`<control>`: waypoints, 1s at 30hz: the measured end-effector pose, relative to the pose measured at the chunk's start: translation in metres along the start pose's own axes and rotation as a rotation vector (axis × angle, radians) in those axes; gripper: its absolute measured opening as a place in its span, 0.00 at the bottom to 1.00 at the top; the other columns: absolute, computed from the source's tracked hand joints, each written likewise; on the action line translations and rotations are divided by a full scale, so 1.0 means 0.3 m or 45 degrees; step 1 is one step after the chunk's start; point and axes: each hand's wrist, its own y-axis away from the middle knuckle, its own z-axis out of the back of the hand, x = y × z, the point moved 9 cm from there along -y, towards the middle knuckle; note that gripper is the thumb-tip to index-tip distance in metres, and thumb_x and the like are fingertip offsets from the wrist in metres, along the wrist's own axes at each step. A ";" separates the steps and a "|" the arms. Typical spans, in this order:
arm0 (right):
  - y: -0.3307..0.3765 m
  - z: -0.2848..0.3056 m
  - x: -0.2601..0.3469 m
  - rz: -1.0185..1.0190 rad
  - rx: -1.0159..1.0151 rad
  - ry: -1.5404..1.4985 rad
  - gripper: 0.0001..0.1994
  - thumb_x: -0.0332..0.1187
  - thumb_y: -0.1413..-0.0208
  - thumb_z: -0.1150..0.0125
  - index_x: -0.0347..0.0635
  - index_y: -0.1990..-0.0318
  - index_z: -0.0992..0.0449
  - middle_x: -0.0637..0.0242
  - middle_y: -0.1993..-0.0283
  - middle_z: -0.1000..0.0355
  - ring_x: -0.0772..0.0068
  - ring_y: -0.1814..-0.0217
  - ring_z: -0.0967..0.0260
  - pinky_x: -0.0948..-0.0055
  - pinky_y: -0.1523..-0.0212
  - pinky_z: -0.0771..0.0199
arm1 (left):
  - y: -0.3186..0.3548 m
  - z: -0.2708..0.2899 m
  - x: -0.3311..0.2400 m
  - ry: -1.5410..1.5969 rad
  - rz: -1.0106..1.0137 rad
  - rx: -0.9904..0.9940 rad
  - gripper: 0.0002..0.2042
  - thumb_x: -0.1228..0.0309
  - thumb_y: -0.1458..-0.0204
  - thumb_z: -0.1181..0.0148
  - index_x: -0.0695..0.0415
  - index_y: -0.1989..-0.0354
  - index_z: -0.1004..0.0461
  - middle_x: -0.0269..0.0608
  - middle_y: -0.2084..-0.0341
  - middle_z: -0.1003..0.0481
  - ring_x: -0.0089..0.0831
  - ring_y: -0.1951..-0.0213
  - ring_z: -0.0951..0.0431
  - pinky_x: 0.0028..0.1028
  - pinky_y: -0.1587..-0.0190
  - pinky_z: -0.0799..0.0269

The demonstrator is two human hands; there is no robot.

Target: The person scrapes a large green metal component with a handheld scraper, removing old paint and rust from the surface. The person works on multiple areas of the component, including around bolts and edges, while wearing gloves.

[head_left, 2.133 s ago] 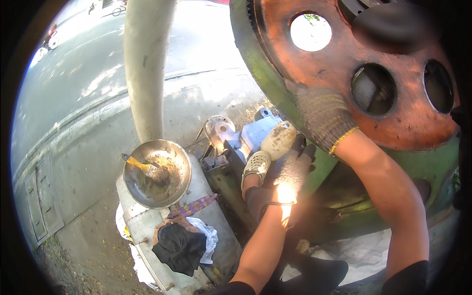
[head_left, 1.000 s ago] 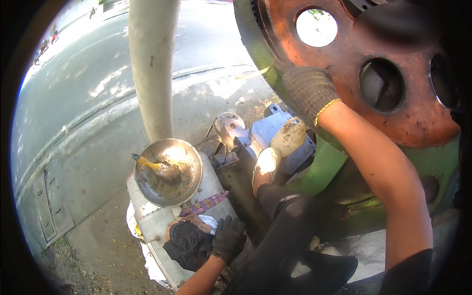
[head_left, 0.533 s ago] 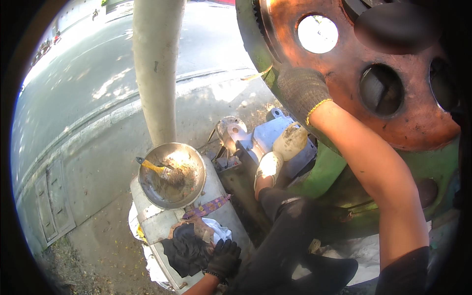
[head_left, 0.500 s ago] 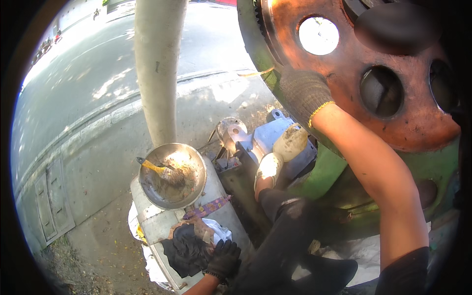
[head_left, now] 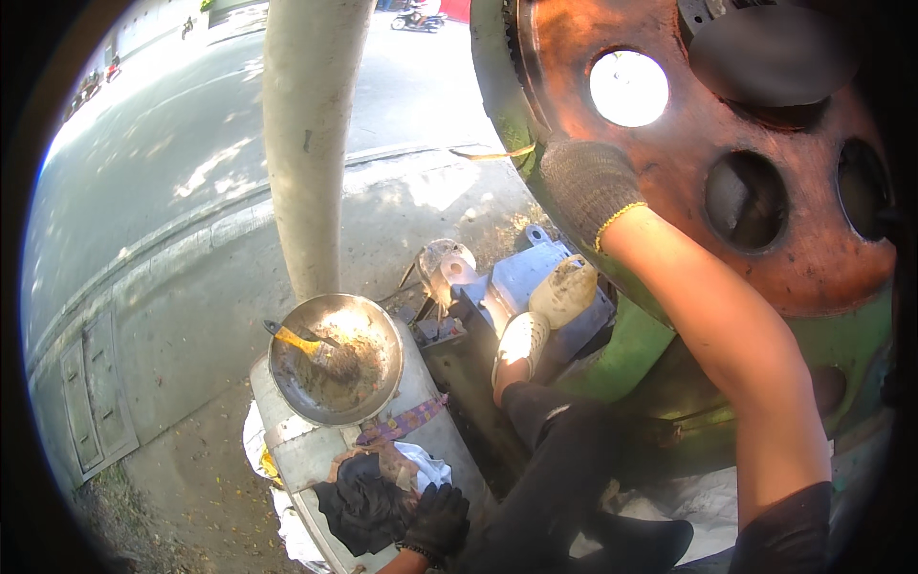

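Observation:
My left hand (head_left: 438, 521), in a black glove, lies with its fingers stretched out against a heap of black, brown and white rags (head_left: 366, 502). The rags rest on a grey metal housing (head_left: 435, 432) at the lower middle. My right hand (head_left: 591, 187), in a brown knitted glove with a yellow cuff edge, is curled against the edge of a large wheel (head_left: 669, 201). The wheel has a copper-red face with round holes and a green outer part. A thin yellowish strip (head_left: 492, 153) sticks out beside that glove. What the curled fingers hold is hidden.
A metal bowl (head_left: 390, 407) on the housing holds a yellow-handled brush (head_left: 304, 342) and dirty residue. My shoe (head_left: 524, 340) is beside a stained pale jug (head_left: 564, 292) and blue-grey machine parts (head_left: 521, 268). A pole (head_left: 311, 153) stands before the road (head_left: 153, 143).
The whole view has shifted slightly, with the wheel appearing lower. The strip beside my right hand has changed its angle. A motorbike has come into view on the far road.

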 end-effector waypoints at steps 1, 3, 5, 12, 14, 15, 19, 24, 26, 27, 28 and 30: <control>0.004 0.015 -0.005 -0.022 0.027 0.038 0.16 0.29 0.39 0.38 0.36 0.44 0.20 0.46 0.59 0.16 0.47 0.58 0.15 0.50 0.60 0.16 | -0.004 -0.002 0.001 -0.017 0.009 0.051 0.15 0.59 0.50 0.34 0.53 0.57 0.20 0.44 0.52 0.22 0.44 0.40 0.26 0.50 0.32 0.37; -0.016 0.025 -0.016 -0.046 -0.005 0.026 0.16 0.30 0.38 0.39 0.36 0.44 0.20 0.47 0.58 0.15 0.47 0.57 0.14 0.50 0.58 0.16 | -0.006 -0.015 -0.001 -0.055 0.035 0.153 0.16 0.59 0.50 0.33 0.53 0.57 0.20 0.44 0.52 0.22 0.46 0.39 0.26 0.50 0.32 0.38; -0.039 0.011 -0.070 -0.087 -0.110 -0.045 0.16 0.32 0.37 0.39 0.35 0.45 0.20 0.47 0.58 0.15 0.48 0.56 0.14 0.49 0.56 0.16 | -0.011 -0.023 -0.017 -0.141 -0.074 0.033 0.10 0.62 0.44 0.41 0.52 0.59 0.20 0.45 0.56 0.23 0.44 0.44 0.26 0.49 0.37 0.36; -0.055 0.003 -0.034 -0.060 -0.073 0.004 0.17 0.36 0.34 0.43 0.35 0.46 0.19 0.47 0.55 0.15 0.46 0.53 0.15 0.46 0.53 0.17 | -0.018 0.045 -0.024 -0.085 -0.071 0.029 0.09 0.62 0.42 0.44 0.50 0.63 0.20 0.43 0.60 0.23 0.42 0.48 0.25 0.47 0.41 0.34; -0.046 0.061 -0.010 -0.099 -0.027 -0.038 0.16 0.35 0.34 0.44 0.36 0.46 0.18 0.47 0.54 0.15 0.45 0.52 0.15 0.46 0.53 0.17 | -0.008 0.028 -0.006 -0.080 -0.055 -0.042 0.09 0.61 0.42 0.43 0.50 0.63 0.20 0.43 0.60 0.23 0.42 0.48 0.26 0.47 0.42 0.34; -0.068 0.061 0.008 -0.047 -0.106 -0.030 0.16 0.35 0.34 0.44 0.37 0.45 0.19 0.48 0.53 0.15 0.45 0.52 0.15 0.46 0.52 0.17 | 0.001 0.021 0.002 -0.078 -0.043 -0.079 0.10 0.60 0.42 0.43 0.50 0.63 0.20 0.43 0.60 0.23 0.42 0.48 0.26 0.47 0.42 0.34; -0.213 -0.016 -0.077 -0.158 -0.156 -0.039 0.20 0.36 0.34 0.42 0.42 0.37 0.23 0.51 0.51 0.16 0.45 0.50 0.16 0.47 0.50 0.18 | -0.022 -0.016 -0.024 -0.175 -0.139 0.025 0.10 0.61 0.42 0.43 0.51 0.62 0.19 0.43 0.60 0.23 0.42 0.49 0.25 0.47 0.43 0.34; -0.185 -0.042 -0.089 -0.019 -0.161 0.085 0.23 0.37 0.36 0.39 0.45 0.34 0.26 0.49 0.53 0.16 0.45 0.50 0.16 0.48 0.52 0.17 | -0.031 0.076 -0.048 -0.104 -0.137 -0.080 0.09 0.63 0.43 0.43 0.52 0.63 0.19 0.44 0.62 0.23 0.43 0.52 0.25 0.47 0.45 0.34; -0.129 -0.043 -0.071 -0.078 0.017 -0.031 0.23 0.37 0.35 0.40 0.46 0.34 0.27 0.49 0.53 0.16 0.44 0.51 0.16 0.48 0.53 0.17 | -0.014 0.009 -0.020 -0.141 -0.079 -0.055 0.09 0.63 0.43 0.44 0.52 0.64 0.19 0.44 0.62 0.23 0.43 0.53 0.25 0.47 0.46 0.34; -0.072 -0.021 -0.071 -0.126 0.112 -0.074 0.23 0.37 0.35 0.40 0.46 0.34 0.27 0.49 0.53 0.16 0.44 0.51 0.16 0.47 0.53 0.17 | -0.013 -0.015 -0.015 -0.157 -0.074 -0.045 0.09 0.63 0.43 0.44 0.52 0.64 0.19 0.44 0.62 0.23 0.43 0.54 0.25 0.47 0.47 0.34; -0.032 0.023 -0.056 -0.134 0.104 -0.096 0.22 0.37 0.35 0.40 0.48 0.34 0.28 0.50 0.52 0.16 0.44 0.51 0.16 0.47 0.53 0.17 | -0.015 -0.018 -0.008 -0.154 -0.050 -0.024 0.09 0.63 0.43 0.44 0.52 0.64 0.19 0.44 0.63 0.23 0.42 0.54 0.25 0.47 0.47 0.34; 0.063 0.105 -0.061 -0.180 0.101 -0.125 0.22 0.38 0.34 0.40 0.51 0.34 0.28 0.52 0.51 0.16 0.44 0.50 0.17 0.46 0.53 0.18 | -0.023 -0.007 -0.013 -0.143 -0.038 0.019 0.09 0.63 0.43 0.44 0.51 0.65 0.19 0.44 0.63 0.23 0.42 0.54 0.25 0.46 0.47 0.34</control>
